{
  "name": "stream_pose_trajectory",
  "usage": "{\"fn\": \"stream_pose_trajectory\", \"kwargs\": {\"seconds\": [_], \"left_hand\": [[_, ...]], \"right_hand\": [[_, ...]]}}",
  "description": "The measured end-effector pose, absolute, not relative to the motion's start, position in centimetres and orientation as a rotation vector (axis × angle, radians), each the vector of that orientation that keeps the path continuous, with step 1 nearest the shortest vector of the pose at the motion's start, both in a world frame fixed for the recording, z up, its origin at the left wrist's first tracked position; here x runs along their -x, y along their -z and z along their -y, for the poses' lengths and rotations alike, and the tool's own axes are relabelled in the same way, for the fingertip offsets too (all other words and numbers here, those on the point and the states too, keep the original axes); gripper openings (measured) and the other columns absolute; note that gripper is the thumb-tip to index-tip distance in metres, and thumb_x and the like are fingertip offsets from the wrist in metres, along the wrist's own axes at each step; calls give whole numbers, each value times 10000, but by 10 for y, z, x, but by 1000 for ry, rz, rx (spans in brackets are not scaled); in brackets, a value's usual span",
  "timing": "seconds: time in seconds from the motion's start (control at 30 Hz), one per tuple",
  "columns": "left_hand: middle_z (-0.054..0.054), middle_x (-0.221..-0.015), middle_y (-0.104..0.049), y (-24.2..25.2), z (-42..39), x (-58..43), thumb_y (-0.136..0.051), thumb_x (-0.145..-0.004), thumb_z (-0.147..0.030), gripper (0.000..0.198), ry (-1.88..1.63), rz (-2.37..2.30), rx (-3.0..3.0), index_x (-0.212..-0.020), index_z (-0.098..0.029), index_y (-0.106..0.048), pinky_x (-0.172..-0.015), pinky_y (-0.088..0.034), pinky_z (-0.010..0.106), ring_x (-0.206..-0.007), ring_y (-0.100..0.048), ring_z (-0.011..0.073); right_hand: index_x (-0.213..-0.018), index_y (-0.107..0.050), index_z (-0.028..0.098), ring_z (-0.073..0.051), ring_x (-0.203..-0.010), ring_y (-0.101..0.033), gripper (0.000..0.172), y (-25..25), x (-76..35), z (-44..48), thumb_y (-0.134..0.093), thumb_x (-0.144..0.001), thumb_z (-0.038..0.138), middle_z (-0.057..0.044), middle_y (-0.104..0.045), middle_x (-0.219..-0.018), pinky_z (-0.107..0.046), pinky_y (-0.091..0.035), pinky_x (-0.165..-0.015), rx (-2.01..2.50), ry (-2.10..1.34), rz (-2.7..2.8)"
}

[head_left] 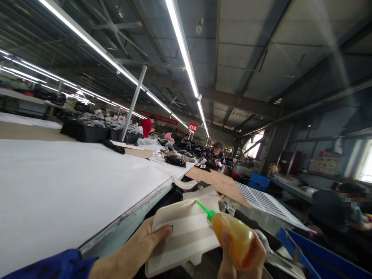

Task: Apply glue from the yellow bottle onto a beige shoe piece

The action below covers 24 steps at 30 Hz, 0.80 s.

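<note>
At the bottom of the view, just past the table edge, lies the work: a flat pale panel point(186, 236) with faint stripes and a small dark slot near its left side. The left hand point(139, 248) holds it, thumb pressed on the top face beside the slot, the other fingers hidden below, so the grip is closed on the panel's left edge. The right hand point(241, 259) is wrapped around a soft bottle point(234, 236) of amber liquid, most likely glue, with a green nozzle point(203, 207). The nozzle tip points up and left and stands over the panel's upper edge; whether it touches the surface, I cannot tell.

I judge that the step in hand is putting glue on the panel. The next move, as I see it, asks for a steady panel, the tip brought low to the edge, and a light squeeze so the line stays thin.

Beyond the hands, more pale pieces point(186, 182) and a brown board point(217, 182) lie at the end of a long white table point(66, 190). A blue bin point(314, 255) stands to the right. Farther away a person point(215, 157) with white gloves works at the table, and another person point(340, 209) sits at the right. Long lamps point(186, 58) run under the roof.
</note>
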<state>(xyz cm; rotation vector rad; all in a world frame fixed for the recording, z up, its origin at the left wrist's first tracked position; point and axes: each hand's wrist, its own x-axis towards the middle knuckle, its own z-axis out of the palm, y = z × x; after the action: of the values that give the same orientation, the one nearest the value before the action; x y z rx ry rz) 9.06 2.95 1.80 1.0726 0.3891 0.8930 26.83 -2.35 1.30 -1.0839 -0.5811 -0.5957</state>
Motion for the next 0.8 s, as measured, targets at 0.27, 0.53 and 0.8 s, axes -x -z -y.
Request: {"fn": "stream_pose_trajectory", "kwargs": {"seconds": [0.27, 0.53, 0.8], "left_hand": [[14, -830, -775, -23, -29, -89, -794, -697, -448, 414, -895, -525, -1157, -1062, -259, -740, -658, -580, 349, -703, -709, 249], [-4, -826, -789, -21, -30, -90, -763, -737, -383, 316, -951, -548, -1153, -1037, -285, -752, -683, -585, 362, -703, -714, 246], [-27, -852, -792, -28, -27, -88, -779, -723, -405, 342, -956, -487, -1167, -1043, -289, -753, -766, -582, 344, -749, -716, 233]], "right_hand": [[-1145, -601, 172, -211, -859, -608, 613, -10, -267, 25, -783, -693, 544, -80, -618, -1038, -304, -552, -681, 1089, 567, 617], [-1225, -596, 171, -316, -962, -627, 772, -4, -299, 16, -857, -585, 516, -130, -634, -1098, -408, -554, -806, 1186, 687, 436], [-1184, -618, 171, -279, -930, -642, 740, 4, -320, 14, -864, -570, 505, -110, -642, -1086, -331, -562, -743, 1177, 651, 463]]}}
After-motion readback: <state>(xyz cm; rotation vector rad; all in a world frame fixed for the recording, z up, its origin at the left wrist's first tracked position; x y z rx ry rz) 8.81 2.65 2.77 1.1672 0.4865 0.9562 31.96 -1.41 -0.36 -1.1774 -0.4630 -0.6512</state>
